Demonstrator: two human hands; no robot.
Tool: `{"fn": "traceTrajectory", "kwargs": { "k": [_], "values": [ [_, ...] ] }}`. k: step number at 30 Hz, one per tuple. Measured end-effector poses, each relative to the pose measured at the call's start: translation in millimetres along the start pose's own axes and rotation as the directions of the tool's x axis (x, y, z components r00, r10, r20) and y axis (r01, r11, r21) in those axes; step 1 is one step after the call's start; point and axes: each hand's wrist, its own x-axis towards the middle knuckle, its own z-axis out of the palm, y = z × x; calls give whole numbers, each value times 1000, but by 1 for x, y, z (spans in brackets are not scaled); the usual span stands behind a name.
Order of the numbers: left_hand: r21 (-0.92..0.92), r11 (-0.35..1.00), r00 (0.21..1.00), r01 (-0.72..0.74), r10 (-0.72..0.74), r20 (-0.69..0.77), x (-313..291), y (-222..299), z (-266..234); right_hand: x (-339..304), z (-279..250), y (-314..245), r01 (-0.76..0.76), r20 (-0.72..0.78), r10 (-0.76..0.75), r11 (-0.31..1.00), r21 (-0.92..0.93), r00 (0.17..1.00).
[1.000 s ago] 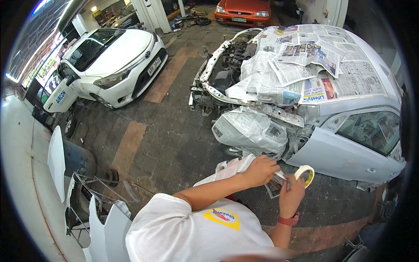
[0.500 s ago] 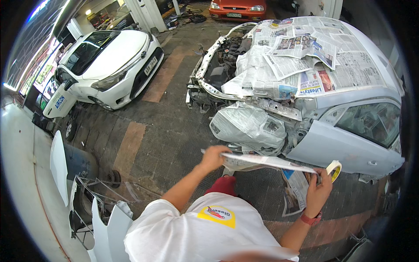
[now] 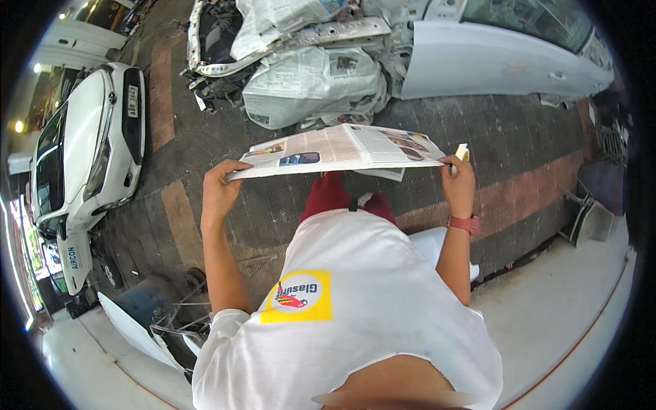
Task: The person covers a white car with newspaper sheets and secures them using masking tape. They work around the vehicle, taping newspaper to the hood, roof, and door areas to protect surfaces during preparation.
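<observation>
Stretched out in front of me is a newspaper sheet [image 3: 331, 149], printed with text and pictures. My left hand [image 3: 222, 186] pinches its left corner, thumb on top. At the opposite corner my right hand [image 3: 458, 179] grips the sheet too, and a roll of masking tape [image 3: 462, 152] shows at its fingers, mostly hidden by the hand. A red watch sits on the right wrist. Beyond the sheet, crumpled newspaper [image 3: 311, 85] covers the front wheel area of a partly stripped car, whose pale grey door [image 3: 492, 65] stands to the right.
A white car [image 3: 85, 147] is parked at the left. White body panels [image 3: 137, 331] and a metal frame lie at lower left, near a blue drum [image 3: 145, 301]. At the right, a pale stand [image 3: 593, 215] is near the low white wall [image 3: 574, 294].
My view has tilted down and swung rightward. The newspaper, slanted before, now spreads wide and nearly level between my hands. The left hand has moved further left.
</observation>
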Motion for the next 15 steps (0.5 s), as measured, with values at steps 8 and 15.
{"fn": "traceTrajectory", "kwargs": {
  "k": [8,15],
  "values": [
    [84,970,954,228,-240,180,-26,-49,14,-41,85,48,-115,92,114,993,13,989],
    [61,962,958,267,-271,88,-43,-77,26,-39,137,64,-102,102,101,995,13,990]
  ]
}}
